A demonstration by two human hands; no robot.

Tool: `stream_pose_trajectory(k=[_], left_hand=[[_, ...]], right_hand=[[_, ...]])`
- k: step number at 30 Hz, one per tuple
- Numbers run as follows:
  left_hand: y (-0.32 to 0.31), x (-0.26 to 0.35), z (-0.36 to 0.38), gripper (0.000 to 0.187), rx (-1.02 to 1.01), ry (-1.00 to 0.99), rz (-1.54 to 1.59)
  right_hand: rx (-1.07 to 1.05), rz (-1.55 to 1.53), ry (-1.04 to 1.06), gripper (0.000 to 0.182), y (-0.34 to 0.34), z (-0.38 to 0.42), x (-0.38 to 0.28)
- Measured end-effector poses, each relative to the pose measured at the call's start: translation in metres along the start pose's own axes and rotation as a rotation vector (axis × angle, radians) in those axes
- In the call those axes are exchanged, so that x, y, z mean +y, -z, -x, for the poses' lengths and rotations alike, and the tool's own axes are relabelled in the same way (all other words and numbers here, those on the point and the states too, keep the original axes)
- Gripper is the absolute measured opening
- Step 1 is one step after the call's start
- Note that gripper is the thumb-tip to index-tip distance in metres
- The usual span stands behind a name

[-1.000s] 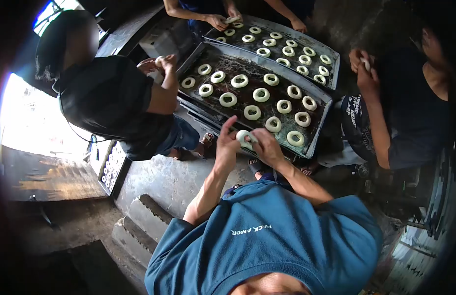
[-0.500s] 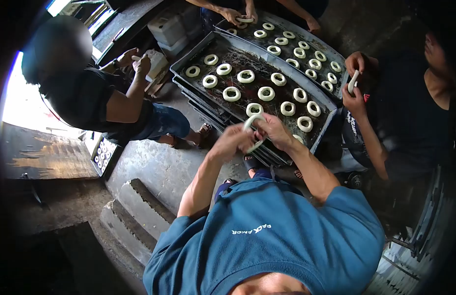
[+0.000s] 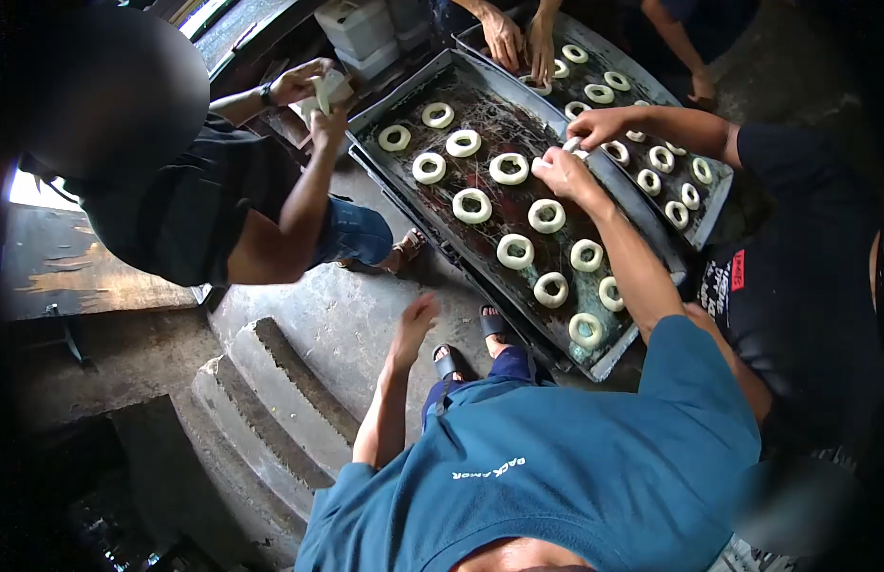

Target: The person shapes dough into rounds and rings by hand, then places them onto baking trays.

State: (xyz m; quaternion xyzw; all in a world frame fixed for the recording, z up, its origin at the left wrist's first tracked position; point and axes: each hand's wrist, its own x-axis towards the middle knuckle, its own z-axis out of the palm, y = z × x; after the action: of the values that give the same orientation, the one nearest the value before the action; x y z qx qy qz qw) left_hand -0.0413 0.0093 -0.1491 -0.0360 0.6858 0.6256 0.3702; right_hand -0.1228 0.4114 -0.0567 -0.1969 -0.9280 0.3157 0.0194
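Note:
My right hand reaches over the near baking tray, its fingers closed on a white dough ring that they mostly cover. Close beside it lies another dough ring. Low on the left, away from the tray, my left hand is raised with nothing visible in it; its fingers look loosely apart, slightly blurred. Several dough rings are spread over the tray's dark, greasy surface, and my right forearm hides part of it.
A co-worker's hand at the right nearly touches mine, with white dough below its fingers. Another person's hands work at the far tray. At left, a person holds dough. Concrete steps lie lower left.
My hands, together on a dough ring before, have parted. The right moved forward over the tray with the ring; the left dropped back. The right co-worker's arm now stretches across the far tray.

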Motion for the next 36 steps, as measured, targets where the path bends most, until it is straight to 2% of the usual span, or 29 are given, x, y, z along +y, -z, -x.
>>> stream_pose_trajectory(k=[2,3,4,6,7,8,10,12,14,15,16,18,19,20,22,23,24,25,27,29,30,31,32,34,36], left_hand=[[0.037,-0.042,0.026,0.045,0.148,0.118,-0.141],[0.050,-0.061,0.043,0.042,0.228,0.185,-0.111],[0.062,-0.079,0.061,0.038,0.309,0.250,-0.082],[0.080,-0.112,0.098,0.035,0.414,0.360,-0.047],[0.083,-0.122,0.116,0.034,0.451,0.396,-0.036],[0.086,-0.131,0.132,0.034,0.488,0.432,-0.025],[0.083,-0.142,0.155,0.034,0.529,0.509,-0.025],[0.075,-0.148,0.169,0.031,0.537,0.558,-0.054],[0.062,-0.151,0.177,0.033,0.519,0.566,-0.030],[0.057,-0.153,0.179,0.035,0.491,0.572,-0.024],[0.052,-0.154,0.179,0.037,0.461,0.577,-0.019],[0.040,-0.146,0.176,0.040,0.398,0.574,-0.016],[0.038,-0.145,0.172,0.042,0.342,0.578,-0.034],[0.032,-0.141,0.168,0.037,0.354,0.522,-0.032],[0.028,-0.130,0.158,0.036,0.304,0.497,-0.036],[0.031,-0.130,0.153,0.036,0.285,0.489,-0.048],[0.036,-0.132,0.144,0.036,0.271,0.471,-0.062],[0.041,-0.134,0.137,0.036,0.253,0.452,-0.075],[0.049,-0.125,0.121,0.036,0.209,0.395,-0.104],[0.070,-0.132,0.105,0.037,0.139,0.373,-0.183],[0.077,-0.132,0.098,0.036,0.124,0.338,-0.213],[0.086,-0.131,0.089,0.036,0.111,0.294,-0.286],[0.095,-0.134,0.082,0.037,0.098,0.251,-0.359],[0.107,-0.125,0.072,0.038,0.090,0.224,-0.346],[0.108,-0.119,0.063,0.036,0.146,0.132,-0.376]], right_hand=[[-0.280,-0.224,-0.087,0.028,-0.008,-0.061,0.027],[-1.013,-0.385,0.435,0.024,0.031,-0.118,0.042],[-0.980,-0.516,0.185,0.024,0.028,-0.119,0.028],[-0.414,-0.767,-0.055,0.023,-0.028,-0.139,0.031],[-0.198,-0.685,-0.107,0.025,-0.029,-0.135,-0.002],[-0.092,-0.703,-0.125,0.037,-0.037,-0.148,-0.010],[-0.072,-0.692,-0.059,0.042,-0.061,-0.189,-0.002],[0.022,-0.820,-0.302,0.047,-0.073,-0.210,-0.015],[0.098,-0.867,-0.323,0.049,-0.082,-0.213,-0.013],[0.040,-0.709,-0.174,0.050,-0.096,-0.225,0.019],[0.052,-0.819,-0.407,0.051,-0.106,-0.229,0.021],[0.047,-0.820,-0.535,0.045,-0.107,-0.222,0.032],[0.156,-0.875,-0.461,0.046,-0.110,-0.216,0.034],[0.165,-0.876,-0.467,0.046,-0.104,-0.210,0.034],[-0.037,-0.452,-0.361,0.043,-0.079,-0.198,0.034],[0.195,-0.235,-0.231,0.040,-0.083,-0.185,0.040],[0.308,-0.184,-0.085,0.035,-0.076,-0.166,0.039],[0.211,-0.286,-0.105,0.033,-0.069,-0.144,0.039],[0.271,-0.523,-0.043,0.030,-0.059,-0.068,0.028],[0.125,-0.641,-0.064,0.020,-0.049,0.010,0.025],[0.165,-0.788,-0.082,0.020,-0.044,0.056,0.013],[0.066,-0.777,-0.221,0.023,-0.030,0.100,0.002],[0.040,-0.844,-0.228,0.024,-0.037,0.133,0.013],[0.103,-0.729,-0.333,0.023,-0.032,0.203,0.002],[0.162,-0.621,-0.328,0.022,-0.053,0.254,0.019]])
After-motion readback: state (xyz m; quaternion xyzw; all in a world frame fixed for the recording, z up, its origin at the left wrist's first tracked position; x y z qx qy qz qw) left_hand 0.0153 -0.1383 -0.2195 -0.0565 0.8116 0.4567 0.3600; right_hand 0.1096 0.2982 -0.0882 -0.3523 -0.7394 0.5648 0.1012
